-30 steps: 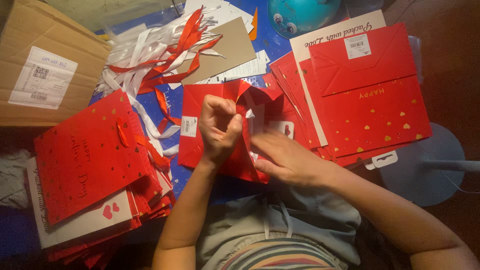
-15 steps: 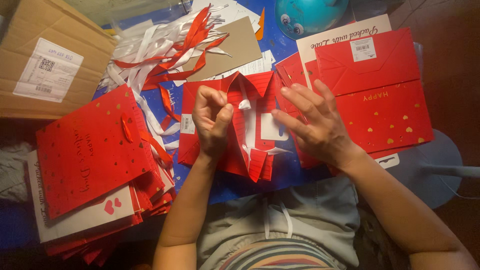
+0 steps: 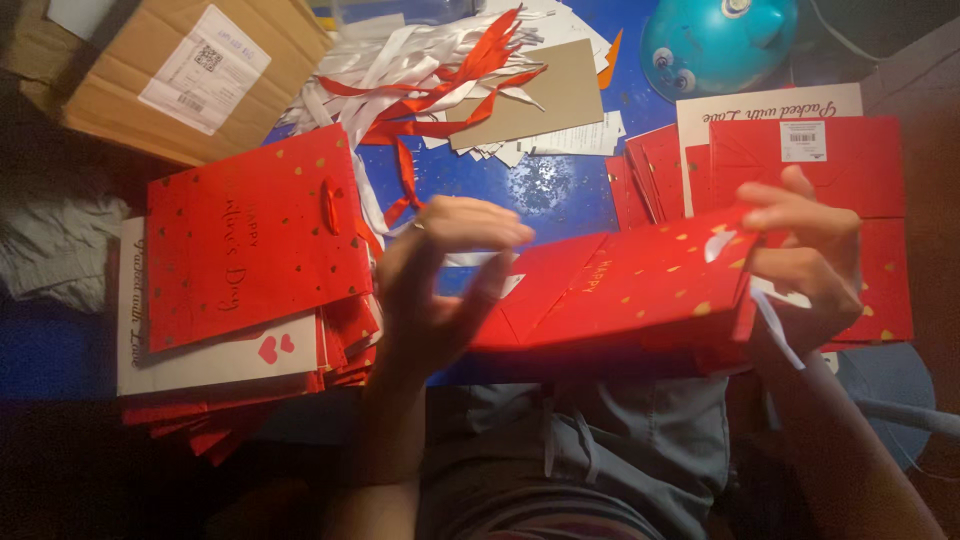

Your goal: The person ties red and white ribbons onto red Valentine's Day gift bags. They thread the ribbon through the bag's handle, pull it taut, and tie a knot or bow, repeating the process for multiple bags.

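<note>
my left hand [image 3: 440, 285] is closed on the left end of a flat red bag [image 3: 630, 290], fingers curled over its folded edge; my right hand [image 3: 805, 255] pinches the right end, where a white ribbon [image 3: 775, 325] hangs from the handle holes. the bag is held level above my lap, just in front of the blue counter [image 3: 540, 180], touching neither.

handling, as i judge it: the bag is thin card, light, stiff along its creases but quick to bend or dent across the panels. the printed face looks smooth and may slip, so the folded ends, where the card is doubled, look the best hold. the ribbon is soft and limp and gives no support.

surroundings: to the left, a stack of red bags [image 3: 250, 250] lies on the counter edge, with a white bag [image 3: 200, 360] showing beneath the top one. to the right, a second stack [image 3: 830, 160] lies partly behind my right hand. beyond, a heap of loose red and white ribbons [image 3: 430, 70], a brown card sheet [image 3: 550, 90], a cardboard box [image 3: 180, 70] and a round blue object [image 3: 715, 40]. the stacks stand close on both sides, leaving only a narrow bare strip of counter between them.
</note>
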The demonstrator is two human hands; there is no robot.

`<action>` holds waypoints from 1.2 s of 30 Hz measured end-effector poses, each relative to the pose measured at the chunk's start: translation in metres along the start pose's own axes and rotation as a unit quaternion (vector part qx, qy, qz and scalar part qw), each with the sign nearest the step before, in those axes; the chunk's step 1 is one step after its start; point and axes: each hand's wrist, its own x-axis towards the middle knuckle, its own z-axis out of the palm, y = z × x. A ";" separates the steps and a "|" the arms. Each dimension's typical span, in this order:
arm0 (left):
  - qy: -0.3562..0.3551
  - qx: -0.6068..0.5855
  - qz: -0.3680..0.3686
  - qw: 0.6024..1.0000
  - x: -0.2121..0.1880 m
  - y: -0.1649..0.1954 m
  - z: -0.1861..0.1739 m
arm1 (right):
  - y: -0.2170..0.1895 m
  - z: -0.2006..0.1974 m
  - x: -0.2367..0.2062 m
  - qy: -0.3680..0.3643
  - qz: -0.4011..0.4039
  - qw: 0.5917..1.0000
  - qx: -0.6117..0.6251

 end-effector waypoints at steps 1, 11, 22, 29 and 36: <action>0.016 -0.014 -0.039 0.999 -0.001 0.000 -0.009 | -0.001 0.002 -0.003 0.007 0.036 0.999 0.029; 0.088 0.072 -0.002 0.994 -0.017 0.008 -0.034 | 0.014 0.018 -0.019 0.032 0.282 0.892 0.352; -0.070 0.360 -0.116 0.923 -0.023 -0.083 0.005 | 0.019 0.033 -0.018 -0.117 0.186 0.970 -0.101; -0.146 0.485 -0.165 0.846 -0.031 -0.108 0.014 | 0.022 0.029 -0.014 -0.126 0.214 0.966 -0.071; -0.013 0.275 -0.122 0.954 -0.002 -0.056 0.023 | 0.022 0.035 -0.015 -0.138 0.214 0.965 -0.054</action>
